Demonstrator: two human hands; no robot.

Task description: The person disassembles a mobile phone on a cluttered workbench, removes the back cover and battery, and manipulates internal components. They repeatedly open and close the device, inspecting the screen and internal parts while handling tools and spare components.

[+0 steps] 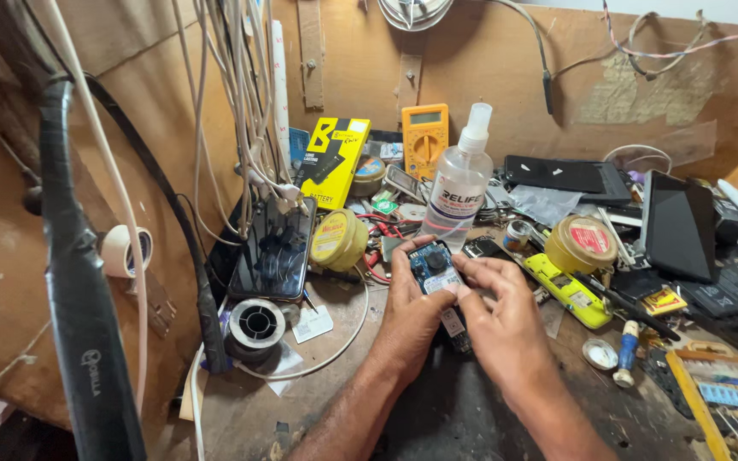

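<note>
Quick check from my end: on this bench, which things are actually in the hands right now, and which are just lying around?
In hand:
- small opened phone, blue board showing
- left hand cradling it
- right hand, fingers on its edge

Lying about:
- clear spray bottle
- yellow multimeter
- yellow tins
- solder spool
- black smartphone
- dark tablet

Single head-worn camera, set above and behind the hands, angled down and forward across the cluttered workbench [241, 410] toward the board wall [506, 60]. Close range; no second view.
</note>
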